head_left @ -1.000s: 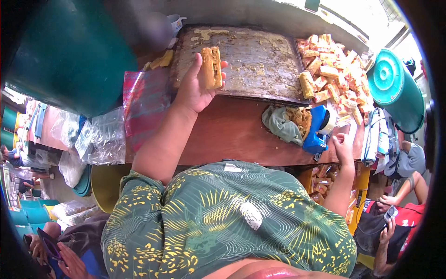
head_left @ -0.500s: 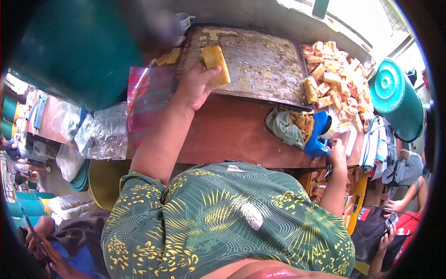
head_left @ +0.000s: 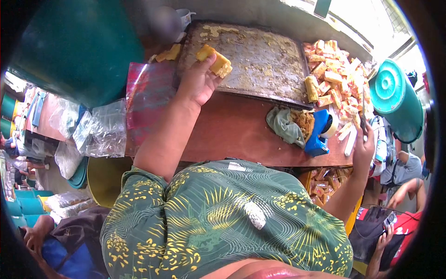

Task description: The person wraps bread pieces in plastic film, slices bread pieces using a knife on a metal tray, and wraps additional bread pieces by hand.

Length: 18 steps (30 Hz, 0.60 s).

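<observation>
Held up over the left end of a large crumb-covered baking tray (head_left: 265,63) is a yellow slice of cake (head_left: 221,64), pinched in my left hand (head_left: 200,86). My right hand (head_left: 365,146), at the right end of the table, is closed round the dark handle of what looks like a knife (head_left: 363,118), its thin blade pointing away from me. Just beyond it lies a pile of wrapped cake pieces (head_left: 332,76). One unwrapped yellow piece (head_left: 311,89) rests at the tray's right edge. Left of my right hand stands a blue tape dispenser (head_left: 317,135).
A grey-green cloth (head_left: 284,128) and brown crumbs (head_left: 303,122) lie before the tray. Clear plastic bags (head_left: 102,130) and a red-striped sheet (head_left: 151,100) are at left. A teal drum (head_left: 69,51) and a green bucket (head_left: 397,100) flank the table. People sit on both sides.
My right hand has moved from beside the tape dispenser out to the right and away, now with the knife-like tool. The cake slice has turned in my left hand, its end now facing right.
</observation>
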Available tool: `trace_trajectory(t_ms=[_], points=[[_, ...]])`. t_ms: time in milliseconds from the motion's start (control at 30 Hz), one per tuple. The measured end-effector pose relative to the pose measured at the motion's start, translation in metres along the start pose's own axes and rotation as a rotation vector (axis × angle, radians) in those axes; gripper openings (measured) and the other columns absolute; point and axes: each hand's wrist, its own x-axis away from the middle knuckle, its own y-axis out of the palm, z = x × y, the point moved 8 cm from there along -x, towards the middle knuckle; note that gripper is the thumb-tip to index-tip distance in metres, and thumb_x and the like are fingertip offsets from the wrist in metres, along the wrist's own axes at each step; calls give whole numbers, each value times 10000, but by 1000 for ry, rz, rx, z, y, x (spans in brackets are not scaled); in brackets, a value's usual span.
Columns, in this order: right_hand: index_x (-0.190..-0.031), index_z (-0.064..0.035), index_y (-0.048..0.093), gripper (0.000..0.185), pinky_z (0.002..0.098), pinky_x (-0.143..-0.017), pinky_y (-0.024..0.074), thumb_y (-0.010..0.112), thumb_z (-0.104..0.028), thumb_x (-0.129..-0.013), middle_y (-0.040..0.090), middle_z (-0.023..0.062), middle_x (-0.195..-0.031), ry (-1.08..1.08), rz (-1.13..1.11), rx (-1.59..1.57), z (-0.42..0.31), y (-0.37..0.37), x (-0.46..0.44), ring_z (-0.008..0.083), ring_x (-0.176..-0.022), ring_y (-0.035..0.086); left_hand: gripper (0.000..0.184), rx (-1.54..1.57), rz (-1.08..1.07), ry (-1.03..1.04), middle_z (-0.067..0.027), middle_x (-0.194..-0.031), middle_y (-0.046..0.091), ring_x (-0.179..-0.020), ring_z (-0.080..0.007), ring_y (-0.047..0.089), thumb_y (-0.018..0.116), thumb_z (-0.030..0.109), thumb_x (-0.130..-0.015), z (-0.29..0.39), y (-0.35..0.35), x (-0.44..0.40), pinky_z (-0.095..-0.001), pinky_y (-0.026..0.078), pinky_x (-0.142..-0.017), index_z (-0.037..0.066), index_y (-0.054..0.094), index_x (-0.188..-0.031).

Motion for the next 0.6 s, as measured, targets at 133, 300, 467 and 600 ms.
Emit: trace_trajectory(t_ms=[133, 300, 467, 600], points=[[-1300, -41, 629, 365, 369, -940, 515, 639, -31, -936, 676, 135, -1126, -149, -309, -190, -103, 113, 23, 245, -1111, 637, 291, 35, 12, -6, -18, -1151, 636, -1113, -196, 629, 731, 211, -958, -12, 9, 1, -416, 552, -960, 152, 595, -1207], [-1344, -76, 614, 448, 437, -898, 535, 719, -159, -917, 635, 188, -1143, -438, -454, -135, -191, 186, 45, 378, -1041, 644, 310, 12, 38, 5, -1, -1169, 619, -1105, -181, 607, 728, 220, -963, -12, 12, 10, -418, 531, -964, 174, 576, -1229], [-1289, -89, 635, 413, 441, -843, 545, 743, -155, -896, 636, 166, -1102, -495, -423, -161, -212, 205, 38, 363, -985, 652, 312, 26, 46, -1, 11, -1173, 602, -1093, -171, 598, 712, 216, -974, -12, 0, 13, -412, 524, -947, 182, 561, -1245], [-1192, -106, 655, 351, 444, -829, 549, 772, -130, -862, 633, 154, -1074, -448, -335, -180, -202, 214, 28, 364, -972, 655, 246, 57, 92, 18, -4, -1074, 694, -1021, -182, 683, 754, 210, -941, -11, -3, 12, -353, 591, -864, 190, 638, -1157]])
